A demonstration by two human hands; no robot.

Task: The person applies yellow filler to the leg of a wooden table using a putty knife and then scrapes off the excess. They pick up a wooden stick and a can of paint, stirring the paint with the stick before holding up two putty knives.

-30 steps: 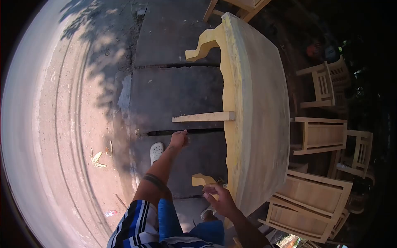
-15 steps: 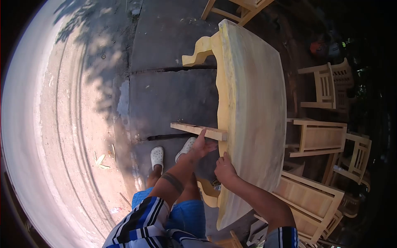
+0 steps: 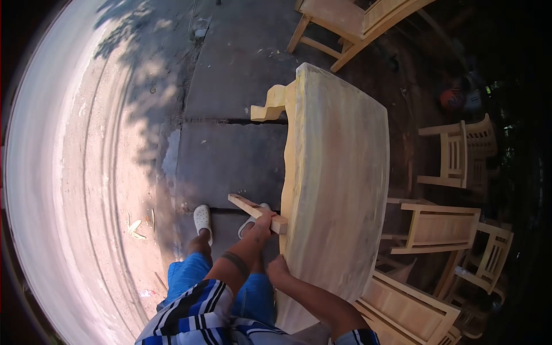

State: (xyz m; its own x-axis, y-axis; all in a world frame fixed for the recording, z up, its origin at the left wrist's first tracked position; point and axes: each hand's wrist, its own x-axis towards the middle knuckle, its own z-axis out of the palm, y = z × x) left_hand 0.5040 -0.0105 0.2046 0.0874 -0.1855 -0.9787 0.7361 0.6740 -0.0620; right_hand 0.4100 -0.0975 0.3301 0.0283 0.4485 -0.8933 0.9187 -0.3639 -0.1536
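A pale wooden table (image 3: 339, 172) with a curved apron and a scrolled leg (image 3: 269, 104) takes up the middle of the view. My left hand (image 3: 265, 221) is closed around a short squared wooden stick (image 3: 244, 206), whose right end meets the table's near edge. The fingers on the stick's far side are hidden. Lower down, my right hand (image 3: 278, 270) is closed at the same edge of the table, its fingertips partly out of sight.
Unfinished wooden chairs (image 3: 454, 152) and panelled frames (image 3: 440, 229) stand to the right. Another wooden chair (image 3: 330, 34) is at the top. My white clogs (image 3: 202, 218) are on dark paving. A sunlit road (image 3: 98, 190) runs along the left.
The table and both hands appear lower and further left in view. The stick has tilted, its right end lower now. My left fingers, earlier spread beside it, have closed on it.
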